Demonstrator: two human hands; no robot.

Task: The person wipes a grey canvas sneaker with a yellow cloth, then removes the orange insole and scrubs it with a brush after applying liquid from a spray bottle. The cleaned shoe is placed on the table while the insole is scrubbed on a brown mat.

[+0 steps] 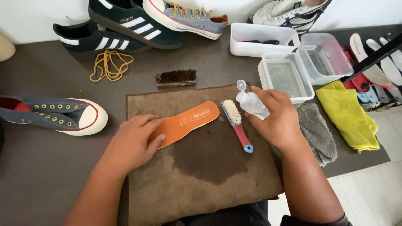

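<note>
1. Here, the left hand (pixel 136 140) presses flat, fingers spread, on the orange insole (pixel 186 122).
2. The right hand (pixel 274 117) grips an open clear bottle (pixel 251 102), tipped just beyond the fingertips.
3. The brush (pixel 236 123) lies untouched between the hands; scrubbing seems not yet begun.

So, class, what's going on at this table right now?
A person sits at a dark table cleaning shoe parts. The left hand presses an orange insole flat on a brown towel that has a dark wet patch. The right hand holds a small clear bottle with its cap flipped open, tilted toward the insole. A red-handled brush lies between the hands. Sneakers, tubs and cloths sit around them.
</note>
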